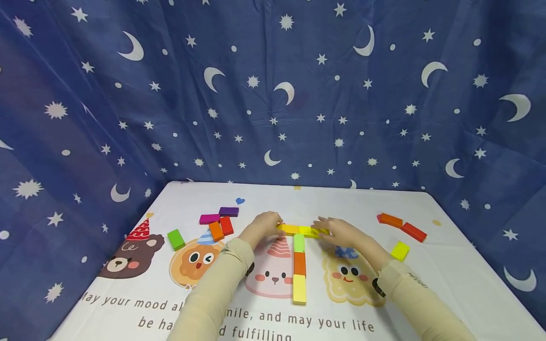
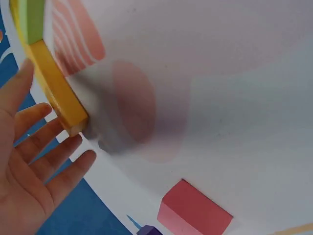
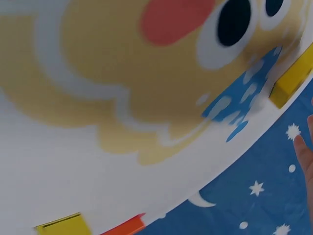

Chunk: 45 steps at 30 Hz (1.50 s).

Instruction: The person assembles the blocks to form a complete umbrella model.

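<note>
A T-shaped row of blocks lies on the table. Its top bar is an orange-yellow block and a yellow block; its stem runs toward me as a light green block, an orange block and a pale yellow block. My left hand is at the bar's left end, fingers spread beside the orange-yellow block in the left wrist view. At the right end, my right hand has extended fingers by the yellow block; most of that hand is outside the right wrist view.
Left of the row lie a green block, a magenta block, a purple block, a red block and an orange block. At right are orange, red and yellow blocks. A blue curtain hangs behind the table.
</note>
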### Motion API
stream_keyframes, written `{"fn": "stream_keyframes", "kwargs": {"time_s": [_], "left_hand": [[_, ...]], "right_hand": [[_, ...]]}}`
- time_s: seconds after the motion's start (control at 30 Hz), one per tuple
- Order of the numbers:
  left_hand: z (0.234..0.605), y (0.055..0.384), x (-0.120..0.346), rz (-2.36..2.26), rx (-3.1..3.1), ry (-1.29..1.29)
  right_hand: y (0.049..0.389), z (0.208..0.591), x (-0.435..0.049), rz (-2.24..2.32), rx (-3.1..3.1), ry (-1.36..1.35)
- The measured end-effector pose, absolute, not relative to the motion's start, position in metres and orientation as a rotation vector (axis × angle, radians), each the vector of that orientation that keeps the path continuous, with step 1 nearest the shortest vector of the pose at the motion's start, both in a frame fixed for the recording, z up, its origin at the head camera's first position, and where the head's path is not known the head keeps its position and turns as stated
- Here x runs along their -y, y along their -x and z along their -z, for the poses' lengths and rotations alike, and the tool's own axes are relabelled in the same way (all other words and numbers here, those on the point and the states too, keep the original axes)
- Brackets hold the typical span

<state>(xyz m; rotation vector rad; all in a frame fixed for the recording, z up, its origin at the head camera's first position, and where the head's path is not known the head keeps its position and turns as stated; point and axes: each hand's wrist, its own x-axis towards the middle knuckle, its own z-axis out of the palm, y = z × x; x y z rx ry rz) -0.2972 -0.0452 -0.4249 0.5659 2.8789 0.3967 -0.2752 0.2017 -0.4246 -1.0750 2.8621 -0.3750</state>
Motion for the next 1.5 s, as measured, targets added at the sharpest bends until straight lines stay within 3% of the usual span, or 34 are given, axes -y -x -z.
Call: {"fn": "stream_keyframes", "kwargs": {"time_s": [0.43,1.1,1.5], "left_hand": [[0.428,0.257,0.02,-0.136,-2.85,-0.977],[0.442,0.252,0.026,-0.034,-2.691,-1.046],[0.443,0.252,0.025,-0.108,-2.721,-1.037]], "right_hand": [[0.27,0.422,-0.235,0.423,-2.944,0.9],[0.262,0.427,-0.285,0.579,-3.033,0.538],[0.26,0.427,-0.316,0.6,-3.126,0.583]]}}
